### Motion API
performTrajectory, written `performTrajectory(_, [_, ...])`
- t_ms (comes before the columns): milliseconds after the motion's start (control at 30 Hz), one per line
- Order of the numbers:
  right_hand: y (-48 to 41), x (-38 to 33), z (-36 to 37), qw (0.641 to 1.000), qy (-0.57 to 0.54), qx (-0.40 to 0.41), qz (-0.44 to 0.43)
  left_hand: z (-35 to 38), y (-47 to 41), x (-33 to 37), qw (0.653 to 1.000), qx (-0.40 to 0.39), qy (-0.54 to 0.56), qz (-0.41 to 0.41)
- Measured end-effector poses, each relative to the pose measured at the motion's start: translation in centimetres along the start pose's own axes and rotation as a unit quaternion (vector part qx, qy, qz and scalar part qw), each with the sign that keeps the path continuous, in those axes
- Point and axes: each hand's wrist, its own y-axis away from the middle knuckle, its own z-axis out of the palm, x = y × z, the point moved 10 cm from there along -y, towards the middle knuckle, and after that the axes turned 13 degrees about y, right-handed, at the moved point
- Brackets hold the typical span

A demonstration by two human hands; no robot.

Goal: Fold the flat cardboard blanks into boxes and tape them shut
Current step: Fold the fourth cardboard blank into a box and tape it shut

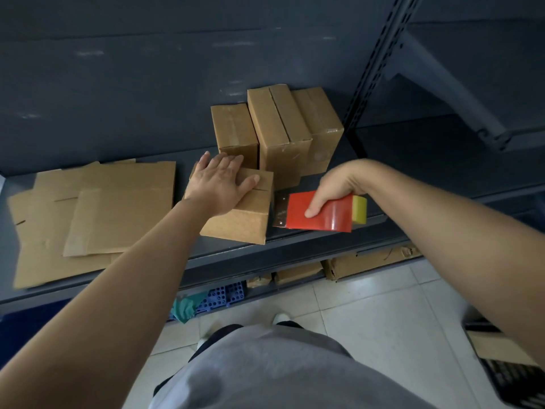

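Grey shirt (265,373) nearest. Left hand (219,184) lay flat, fingers spread, pressing folded box (244,214) near shelf (324,240) front edge. Right hand (336,187) gripped red tape dispenser (318,212) just beside box. Risk judged: weak press could let flaps spring, skewing tape; dispenser push could slide box off.

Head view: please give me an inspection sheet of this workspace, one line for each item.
Surface: dark metal shelf, carries all the work.
Job's things: flat blanks lie on the left; folded box in the middle; closed boxes stand behind it; red tape dispenser to its right.
Clutter: nothing seen.
Hands: left hand lies flat on the folded box; right hand grips the tape dispenser.
Cables: nothing seen.
Surroundings: tiled floor; cartons, blue rack and green cloth below the shelf.
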Motion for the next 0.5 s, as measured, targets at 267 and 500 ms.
performTrajectory(267, [-0.1,-3.5,-0.5,0.993,0.082,0.087,-0.001,-0.3,-0.2,0.0,1.0,0.005,0.003,-0.009])
performTrajectory(500, [-1.2,-3.5,-0.7,0.976,0.122,0.173,0.047,-0.1,-0.2,0.2,1.0,0.003,0.011,0.0])
